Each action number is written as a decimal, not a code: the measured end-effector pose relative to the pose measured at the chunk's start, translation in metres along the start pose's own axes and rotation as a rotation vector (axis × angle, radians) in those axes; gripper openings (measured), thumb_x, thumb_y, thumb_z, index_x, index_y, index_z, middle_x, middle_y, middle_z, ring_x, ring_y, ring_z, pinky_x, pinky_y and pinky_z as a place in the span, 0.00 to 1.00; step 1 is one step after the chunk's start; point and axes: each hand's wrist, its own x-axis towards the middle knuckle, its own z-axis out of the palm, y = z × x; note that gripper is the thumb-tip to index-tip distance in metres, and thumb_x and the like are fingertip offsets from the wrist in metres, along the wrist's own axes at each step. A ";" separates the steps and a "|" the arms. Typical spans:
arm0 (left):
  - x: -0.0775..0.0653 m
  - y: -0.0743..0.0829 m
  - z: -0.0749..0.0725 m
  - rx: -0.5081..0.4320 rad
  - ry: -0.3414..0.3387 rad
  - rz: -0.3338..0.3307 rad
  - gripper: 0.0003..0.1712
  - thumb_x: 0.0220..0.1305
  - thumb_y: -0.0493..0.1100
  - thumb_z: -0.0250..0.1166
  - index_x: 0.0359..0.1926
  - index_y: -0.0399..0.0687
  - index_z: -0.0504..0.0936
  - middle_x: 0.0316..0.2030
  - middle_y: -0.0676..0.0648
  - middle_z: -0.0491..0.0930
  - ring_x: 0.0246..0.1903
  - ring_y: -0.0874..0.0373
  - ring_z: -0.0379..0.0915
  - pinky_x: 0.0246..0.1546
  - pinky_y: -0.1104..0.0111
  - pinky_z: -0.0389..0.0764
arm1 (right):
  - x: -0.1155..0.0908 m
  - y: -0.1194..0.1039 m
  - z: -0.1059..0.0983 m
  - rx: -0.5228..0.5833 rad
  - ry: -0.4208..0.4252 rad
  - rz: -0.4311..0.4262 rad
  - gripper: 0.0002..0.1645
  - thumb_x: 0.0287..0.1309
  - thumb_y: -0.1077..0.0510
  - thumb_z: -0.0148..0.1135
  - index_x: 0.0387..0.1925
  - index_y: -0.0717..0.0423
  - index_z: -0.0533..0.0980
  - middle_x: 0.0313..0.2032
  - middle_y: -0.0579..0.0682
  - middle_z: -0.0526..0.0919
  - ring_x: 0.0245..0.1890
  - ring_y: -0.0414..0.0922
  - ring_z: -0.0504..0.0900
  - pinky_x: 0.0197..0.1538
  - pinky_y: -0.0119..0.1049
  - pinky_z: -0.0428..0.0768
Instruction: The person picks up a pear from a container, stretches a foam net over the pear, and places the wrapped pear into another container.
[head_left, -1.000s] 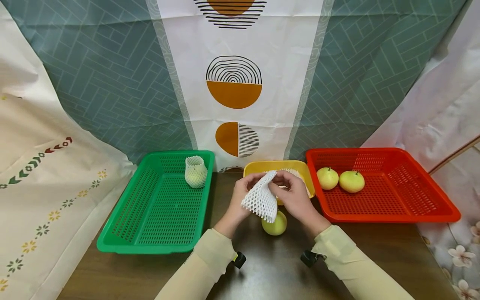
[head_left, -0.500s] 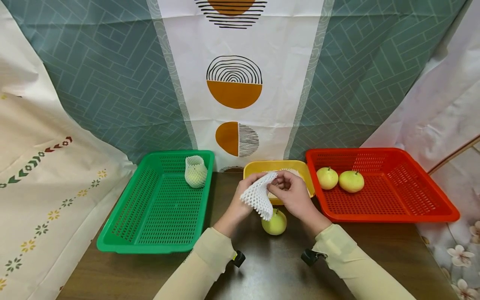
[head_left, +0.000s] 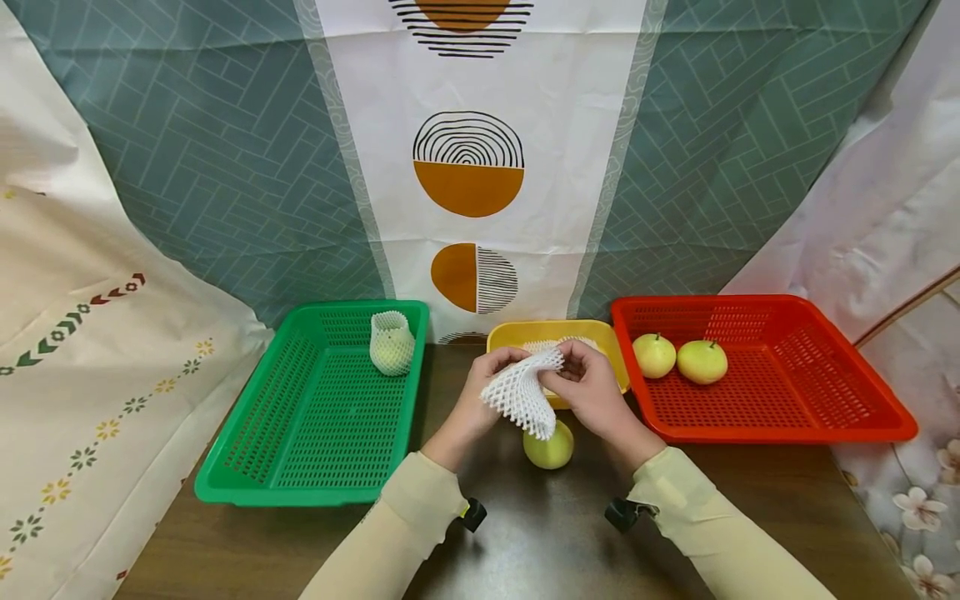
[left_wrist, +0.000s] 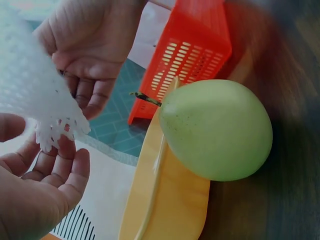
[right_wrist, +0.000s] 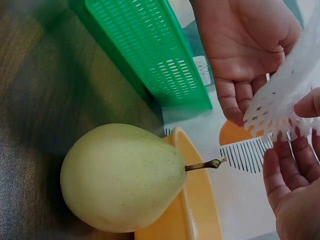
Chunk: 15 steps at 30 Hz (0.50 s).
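Over the yellow bin, a white foam fruit net (head_left: 521, 395) is stretched between both hands. My left hand (head_left: 472, 404) pinches it from the left, thumb and fingertips on its edge in the left wrist view. On the other side my right hand (head_left: 591, 393) pinches the upper end between thumb and fingers. A bare yellow-green pear (head_left: 550, 452) rests on the table just below the net, which covers part of it in the head view. Its stem shows in the right wrist view, where the pear (right_wrist: 122, 177) lies beside the yellow bin (right_wrist: 202, 200).
At left is a green basket (head_left: 300, 498) with a net-wrapped pear (head_left: 392, 350) in its far right corner. A red basket (head_left: 757, 435) at right bears two bare pears, one of them a rounder pear (head_left: 702, 362). More foam nets (head_left: 579, 342) lie in the yellow bin.
The net's upper end has shifted a little right and opened wider between the hands. Its lower edge has swung slightly. The pear and baskets stay put.
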 end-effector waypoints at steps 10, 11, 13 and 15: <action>-0.003 0.006 0.001 0.013 0.047 -0.082 0.12 0.64 0.39 0.59 0.42 0.30 0.78 0.34 0.42 0.78 0.31 0.62 0.73 0.34 0.75 0.76 | -0.002 -0.003 -0.002 0.038 -0.065 0.031 0.10 0.58 0.63 0.60 0.41 0.63 0.75 0.37 0.49 0.80 0.38 0.44 0.80 0.45 0.33 0.81; -0.004 0.007 0.001 0.027 0.058 -0.083 0.12 0.64 0.39 0.59 0.42 0.31 0.78 0.34 0.42 0.79 0.31 0.62 0.73 0.34 0.75 0.76 | -0.003 -0.004 -0.002 0.055 -0.070 0.033 0.10 0.60 0.62 0.59 0.42 0.63 0.75 0.37 0.49 0.80 0.40 0.44 0.80 0.47 0.35 0.80; -0.005 0.007 0.001 0.040 0.079 -0.072 0.11 0.63 0.37 0.60 0.41 0.31 0.78 0.34 0.41 0.79 0.31 0.63 0.73 0.33 0.75 0.76 | -0.004 -0.004 -0.002 0.089 -0.075 0.027 0.12 0.62 0.58 0.58 0.42 0.64 0.74 0.37 0.48 0.80 0.40 0.43 0.80 0.50 0.38 0.79; -0.005 0.007 0.002 0.028 0.104 -0.040 0.10 0.61 0.35 0.61 0.40 0.29 0.78 0.34 0.40 0.79 0.31 0.64 0.73 0.33 0.75 0.75 | -0.005 -0.003 -0.002 0.110 -0.055 0.019 0.14 0.62 0.56 0.58 0.41 0.65 0.74 0.35 0.47 0.79 0.39 0.42 0.79 0.50 0.38 0.79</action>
